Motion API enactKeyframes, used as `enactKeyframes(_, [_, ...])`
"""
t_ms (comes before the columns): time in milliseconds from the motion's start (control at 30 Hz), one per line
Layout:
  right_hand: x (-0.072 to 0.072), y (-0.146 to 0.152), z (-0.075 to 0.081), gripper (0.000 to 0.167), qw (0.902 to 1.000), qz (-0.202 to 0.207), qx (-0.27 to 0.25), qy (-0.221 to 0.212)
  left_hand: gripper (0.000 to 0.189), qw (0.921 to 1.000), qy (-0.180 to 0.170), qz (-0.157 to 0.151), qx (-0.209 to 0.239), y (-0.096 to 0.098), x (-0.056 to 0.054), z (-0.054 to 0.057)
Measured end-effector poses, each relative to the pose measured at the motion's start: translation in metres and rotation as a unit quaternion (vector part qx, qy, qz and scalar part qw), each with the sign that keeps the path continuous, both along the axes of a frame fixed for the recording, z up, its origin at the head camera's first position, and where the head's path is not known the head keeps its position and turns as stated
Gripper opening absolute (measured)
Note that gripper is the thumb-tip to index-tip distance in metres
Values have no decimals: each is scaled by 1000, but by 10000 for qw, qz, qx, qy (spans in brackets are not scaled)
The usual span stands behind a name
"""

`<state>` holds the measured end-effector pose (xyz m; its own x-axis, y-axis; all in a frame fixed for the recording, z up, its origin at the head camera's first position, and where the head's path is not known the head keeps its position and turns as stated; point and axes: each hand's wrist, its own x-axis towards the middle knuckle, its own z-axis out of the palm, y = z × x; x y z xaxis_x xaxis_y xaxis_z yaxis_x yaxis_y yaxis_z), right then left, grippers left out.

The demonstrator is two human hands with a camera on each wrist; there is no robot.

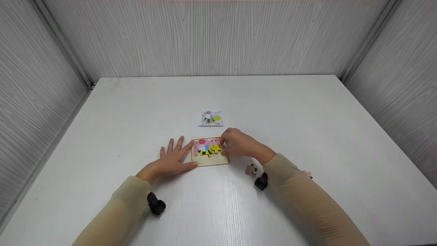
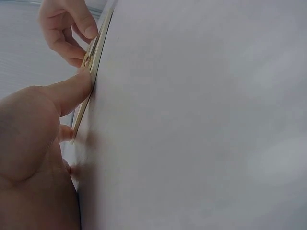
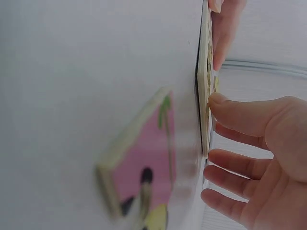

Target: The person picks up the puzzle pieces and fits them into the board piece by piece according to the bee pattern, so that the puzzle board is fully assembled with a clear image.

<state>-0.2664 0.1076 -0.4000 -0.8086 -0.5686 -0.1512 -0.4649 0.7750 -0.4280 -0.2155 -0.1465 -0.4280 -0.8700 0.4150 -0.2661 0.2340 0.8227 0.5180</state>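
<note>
The wooden puzzle board lies flat at the middle of the counter, between the two hands. Joined pieces cover its upper part with a pink, yellow and black-striped picture; the lower strip is bare wood. The left hand is relaxed and grasps nothing: its fingers are spread, and its thumb rests on the near left corner of the board. The right hand bends its fingers at the right side of the board, its thumb touching there; whether it pinches a piece, I cannot tell. Just beyond the board lies a small card with a similar picture. Near the right wrist is a loose pink piece, and another piece is partly hidden by the right sleeve. Grey wood-grain panels surround the counter.
</note>
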Motion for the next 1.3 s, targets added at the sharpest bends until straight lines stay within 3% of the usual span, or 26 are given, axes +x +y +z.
enactKeyframes(433, [-1, -3, -1, 14, 9999, -45, 96, -40, 83, 10000, 14, -15, -45, 2, 0, 2])
enactKeyframes(733, [-1, 0, -1, 12, 9998, 153, -93, 130, 83, 10000, 43, -36, 6, 1, 1, 3])
enactKeyframes(1067, [-1, -3, -1, 27, 9997, 152, 117, 137, 84, 10000, -10, -14, -45, 1, 0, 3])
enactKeyframes(1300, [-2, -4, -3, 24, 9992, 353, 73, 163, 84, 9999, -37, -13, -114, 2, 1, 3])
